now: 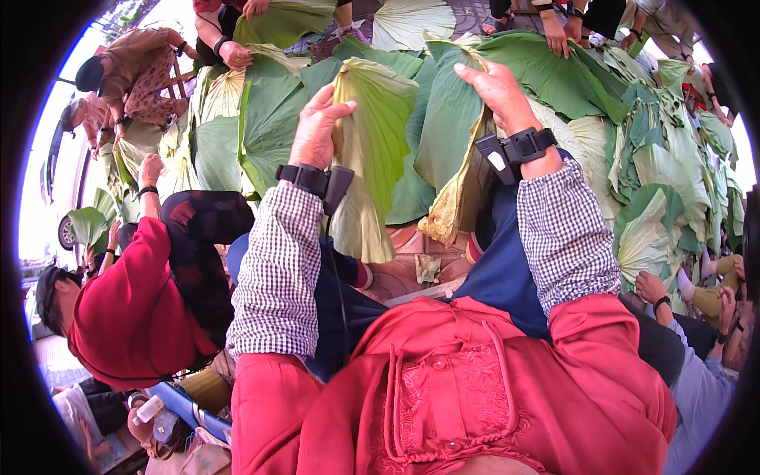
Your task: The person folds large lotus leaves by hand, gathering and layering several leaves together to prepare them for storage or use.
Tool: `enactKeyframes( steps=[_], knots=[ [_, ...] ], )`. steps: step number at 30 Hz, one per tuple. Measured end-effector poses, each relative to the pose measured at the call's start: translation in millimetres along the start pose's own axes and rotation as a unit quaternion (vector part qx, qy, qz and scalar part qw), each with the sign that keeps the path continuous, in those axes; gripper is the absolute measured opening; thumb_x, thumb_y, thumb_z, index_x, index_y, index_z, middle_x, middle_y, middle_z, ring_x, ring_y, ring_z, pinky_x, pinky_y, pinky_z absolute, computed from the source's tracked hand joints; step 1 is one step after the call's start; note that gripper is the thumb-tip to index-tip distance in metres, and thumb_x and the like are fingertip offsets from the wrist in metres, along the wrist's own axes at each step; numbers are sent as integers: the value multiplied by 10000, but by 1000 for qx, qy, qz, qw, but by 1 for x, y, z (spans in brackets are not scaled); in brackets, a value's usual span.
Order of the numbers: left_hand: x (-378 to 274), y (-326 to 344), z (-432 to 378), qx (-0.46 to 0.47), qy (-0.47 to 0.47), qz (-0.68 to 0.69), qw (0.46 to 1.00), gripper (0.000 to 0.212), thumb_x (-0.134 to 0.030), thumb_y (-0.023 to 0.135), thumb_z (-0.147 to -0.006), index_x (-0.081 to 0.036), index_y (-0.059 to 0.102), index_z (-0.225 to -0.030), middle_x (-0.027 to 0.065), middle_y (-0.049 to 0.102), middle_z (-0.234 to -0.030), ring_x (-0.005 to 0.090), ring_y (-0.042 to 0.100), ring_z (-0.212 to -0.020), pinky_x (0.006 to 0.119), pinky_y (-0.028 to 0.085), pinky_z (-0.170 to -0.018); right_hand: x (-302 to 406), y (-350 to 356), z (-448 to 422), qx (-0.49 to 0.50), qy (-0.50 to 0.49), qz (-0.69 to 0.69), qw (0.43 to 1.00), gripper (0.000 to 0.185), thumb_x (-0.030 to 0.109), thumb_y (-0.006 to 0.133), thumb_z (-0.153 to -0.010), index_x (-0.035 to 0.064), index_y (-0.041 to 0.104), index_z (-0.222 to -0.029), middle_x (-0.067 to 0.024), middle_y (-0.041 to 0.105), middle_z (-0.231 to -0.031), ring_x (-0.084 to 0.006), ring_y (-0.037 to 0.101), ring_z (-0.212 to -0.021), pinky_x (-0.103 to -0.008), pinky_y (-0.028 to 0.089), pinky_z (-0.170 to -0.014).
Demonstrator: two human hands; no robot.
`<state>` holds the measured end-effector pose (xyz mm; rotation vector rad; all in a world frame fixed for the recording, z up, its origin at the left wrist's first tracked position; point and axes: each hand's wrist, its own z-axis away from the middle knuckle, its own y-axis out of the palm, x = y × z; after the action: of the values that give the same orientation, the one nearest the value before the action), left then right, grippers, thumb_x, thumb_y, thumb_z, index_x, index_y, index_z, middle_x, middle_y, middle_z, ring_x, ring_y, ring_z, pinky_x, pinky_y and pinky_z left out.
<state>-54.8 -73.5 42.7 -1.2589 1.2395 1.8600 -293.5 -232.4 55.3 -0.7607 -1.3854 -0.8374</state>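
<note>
My left hand (318,127) pinches the edge of a folded yellow-green lotus leaf (380,119), which hangs down in front of my knees. Opposite it, my right hand (499,98) grips the upper edge of another large leaf (446,124), green with a brown, dried fold at its lower end. Both leaves hang over a wide layer of overlapping lotus leaves (276,119). Black bands with small devices sit on both my wrists. The fingertips of my right hand are partly hidden behind the leaf.
A person in a red top (142,309) sits close on my left. Other people's hands (236,55) (555,35) work at the far side of the leaves. A leaf pile (671,154) lies at the right. A leaf scrap (427,268) rests on the tiled floor (395,276) between my feet.
</note>
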Motion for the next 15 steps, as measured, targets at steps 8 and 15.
enactKeyframes(
  steps=[8, 15],
  knots=[
    [72, 68, 59, 44, 235, -372, 897, 565, -7, 627, -758, -58, 497, -1306, 133, 540, -1090, 286, 543, -1051, 336, 427, -918, -12, 52, 28, 83, 95, -93, 988, 334, 374, 614, -911, 41, 633, -902, 2, 584, -805, -78, 510, -752, -241, 424, -693],
    [71, 73, 70, 43, 260, -488, 832, 530, 7, 587, -753, -36, 470, -1268, 163, 484, -1192, 353, 495, -1113, 371, 432, -917, -8, 59, 38, 90, 45, -3, 995, 385, 211, 786, -733, -18, 627, -999, -48, 653, -896, -112, 598, -753, -277, 498, -711]
  ],
)
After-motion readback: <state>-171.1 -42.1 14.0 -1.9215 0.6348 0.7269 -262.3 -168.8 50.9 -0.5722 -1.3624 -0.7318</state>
